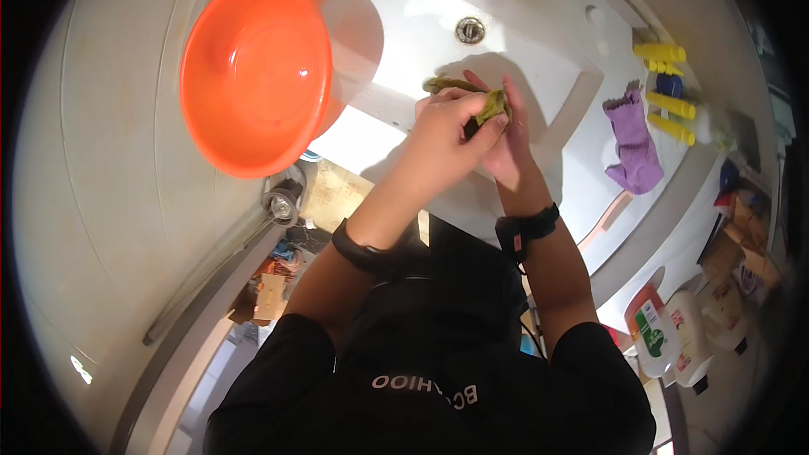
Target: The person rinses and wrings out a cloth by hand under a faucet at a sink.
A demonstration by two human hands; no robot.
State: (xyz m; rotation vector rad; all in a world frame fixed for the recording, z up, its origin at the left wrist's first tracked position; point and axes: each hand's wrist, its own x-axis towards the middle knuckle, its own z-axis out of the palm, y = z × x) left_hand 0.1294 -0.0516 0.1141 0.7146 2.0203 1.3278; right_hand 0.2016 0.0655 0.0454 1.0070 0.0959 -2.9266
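Above the sink [531,29], left hand [448,132] grips green cloth [494,106] beside outstretched right hand [515,136].

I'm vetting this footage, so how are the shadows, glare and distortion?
Head view: the orange basin has small highlights inside and a shadow to its right; head view: shadow borders the left hand and right hand on the white sink; head view: straight edges bow near the picture's dark rim.
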